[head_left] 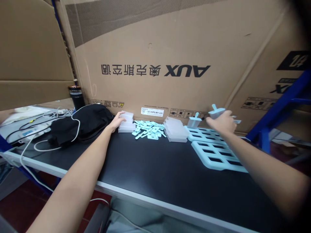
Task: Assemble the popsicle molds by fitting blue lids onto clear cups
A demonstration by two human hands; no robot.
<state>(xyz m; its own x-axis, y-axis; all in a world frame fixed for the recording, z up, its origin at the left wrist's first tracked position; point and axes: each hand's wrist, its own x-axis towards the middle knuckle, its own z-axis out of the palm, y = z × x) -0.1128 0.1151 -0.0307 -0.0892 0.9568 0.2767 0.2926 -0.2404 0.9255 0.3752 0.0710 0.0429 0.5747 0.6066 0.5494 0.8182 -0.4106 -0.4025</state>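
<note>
At the back left, my left hand (117, 121) has its fingers closed on the edge of a clear plastic mold cup (128, 115) on a small stack. My right hand (224, 122) grips a popsicle mold (216, 112), a clear cup with a light-blue stick lid, above the light-blue rack (206, 155). Another popsicle mold (194, 121) stands upright at the rack's back left corner. A loose pile of light-blue stick lids (150, 128) lies between the hands, beside more stacked clear cups (176, 129).
A large cardboard box (150, 90) walls off the back of the black table (150, 165). To the left are a black bag (82, 124), a dark bottle (77, 98) and white cables. A blue metal post (264, 139) stands at the right.
</note>
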